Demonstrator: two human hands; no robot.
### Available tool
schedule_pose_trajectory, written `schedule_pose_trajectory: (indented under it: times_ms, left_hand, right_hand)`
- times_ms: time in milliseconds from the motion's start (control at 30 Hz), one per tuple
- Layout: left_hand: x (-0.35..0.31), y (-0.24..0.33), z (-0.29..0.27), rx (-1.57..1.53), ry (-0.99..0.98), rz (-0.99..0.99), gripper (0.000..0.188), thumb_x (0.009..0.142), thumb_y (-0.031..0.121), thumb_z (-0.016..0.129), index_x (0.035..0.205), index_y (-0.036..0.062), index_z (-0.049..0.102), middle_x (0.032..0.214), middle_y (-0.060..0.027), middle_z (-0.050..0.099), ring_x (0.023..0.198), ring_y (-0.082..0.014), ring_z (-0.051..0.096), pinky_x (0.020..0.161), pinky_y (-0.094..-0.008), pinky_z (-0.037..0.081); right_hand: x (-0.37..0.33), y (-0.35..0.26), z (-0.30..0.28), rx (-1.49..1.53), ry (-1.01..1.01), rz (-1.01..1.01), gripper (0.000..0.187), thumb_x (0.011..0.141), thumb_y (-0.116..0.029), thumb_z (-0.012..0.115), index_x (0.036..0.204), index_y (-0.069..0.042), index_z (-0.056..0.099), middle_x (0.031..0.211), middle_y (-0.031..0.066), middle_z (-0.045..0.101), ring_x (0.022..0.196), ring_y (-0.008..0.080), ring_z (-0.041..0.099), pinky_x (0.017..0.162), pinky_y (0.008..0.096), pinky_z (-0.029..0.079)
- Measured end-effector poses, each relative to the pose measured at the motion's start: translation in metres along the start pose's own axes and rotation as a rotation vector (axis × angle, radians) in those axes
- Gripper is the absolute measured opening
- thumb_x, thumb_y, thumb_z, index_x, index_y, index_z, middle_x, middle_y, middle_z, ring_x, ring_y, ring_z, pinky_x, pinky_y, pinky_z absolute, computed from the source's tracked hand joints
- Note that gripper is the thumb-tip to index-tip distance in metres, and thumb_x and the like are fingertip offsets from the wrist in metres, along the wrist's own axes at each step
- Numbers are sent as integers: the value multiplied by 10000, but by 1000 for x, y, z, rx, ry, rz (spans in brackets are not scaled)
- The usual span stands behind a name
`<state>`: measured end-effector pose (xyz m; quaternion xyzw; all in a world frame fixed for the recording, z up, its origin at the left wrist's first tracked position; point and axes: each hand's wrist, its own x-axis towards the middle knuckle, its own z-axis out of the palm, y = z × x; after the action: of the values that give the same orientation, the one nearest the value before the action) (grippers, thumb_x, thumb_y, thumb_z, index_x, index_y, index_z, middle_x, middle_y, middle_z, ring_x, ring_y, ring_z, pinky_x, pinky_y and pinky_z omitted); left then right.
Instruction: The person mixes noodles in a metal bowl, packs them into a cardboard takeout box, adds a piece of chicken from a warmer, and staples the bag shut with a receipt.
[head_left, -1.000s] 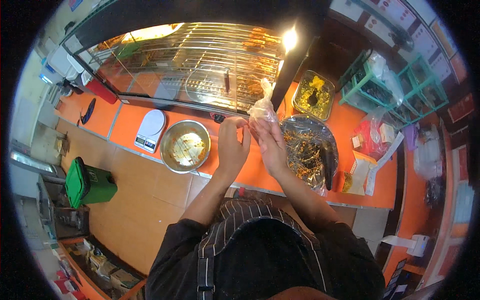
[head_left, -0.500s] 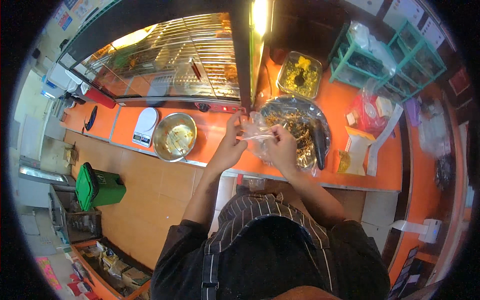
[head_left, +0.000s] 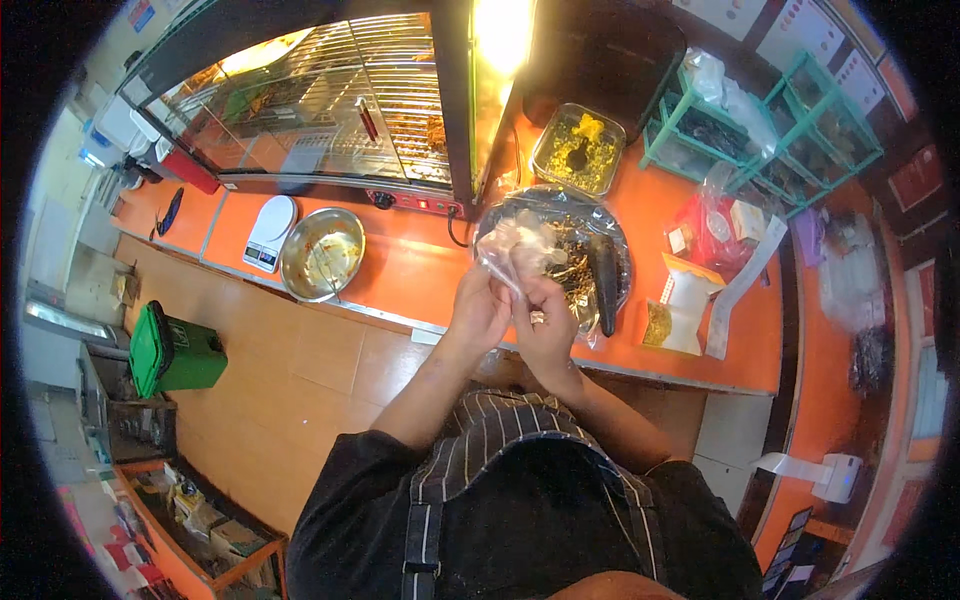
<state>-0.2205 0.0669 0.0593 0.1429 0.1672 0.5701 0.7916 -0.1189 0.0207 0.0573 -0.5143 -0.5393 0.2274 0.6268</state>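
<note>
Clear plastic bag [head_left: 512,250] contents — indistinguishable. Fingertips of left hand [head_left: 478,312] and right hand [head_left: 545,325] — hidden behind bag folds.

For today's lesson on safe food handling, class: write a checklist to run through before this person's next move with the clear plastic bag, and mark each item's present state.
1. Both hands on the bag: ok. The left hand and right hand both grip the clear plastic bag.
2. Bag held over the large foil-lined tray, not over the floor: ok.
3. Bag mouth open: cannot tell, the plastic is crumpled.
4. Bag contents: cannot tell, too small to see.
5. Dark scoop within reach: ok, it lies in the tray beside the right hand.
6. Metal bowl clear of the hands: ok, it sits apart on the orange counter.
</note>
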Motion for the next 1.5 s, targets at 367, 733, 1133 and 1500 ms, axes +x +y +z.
schedule_pose_trajectory:
  times_ms: [367,733,1133,1500]
  left_hand:
    - [34,5,-82,-163,-278,-210,807,899,766,453,1251,50,574,1269,-163,597,1151,-320,587,985,-451,507]
    - [18,48,-76,-281,186,-169,841,816,882,400,1512,412,355,1521,-140,402,1403,-439,347,1087,-712,293]
    - [183,175,-60,-111,-88,299,494,1025,140,557,1496,58,430,1473,-49,505,1297,-118,501,1056,-260,414]
    - [166,244,-62,778,246,734,487,1026,79,514,1490,0,389,1473,-106,507,1295,-145,510,1063,-261,395]
  right_hand:
    - [-3,0,0,-238,-385,-171,118,854,-142,723,899,-57,656,818,97,690,766,256,671,676,377,512]
    - [-24,-23,46,-50,-850,47,131,897,-198,721,925,-87,657,785,89,673,687,226,675,621,344,517]
    - [-16,40,52,-200,-695,325,188,955,-219,679,963,-35,642,793,32,663,726,117,616,659,274,497]
    - [9,150,-34,-1442,109,196,623,787,-293,782,1296,-82,491,1216,199,549,1101,420,556,930,546,466]
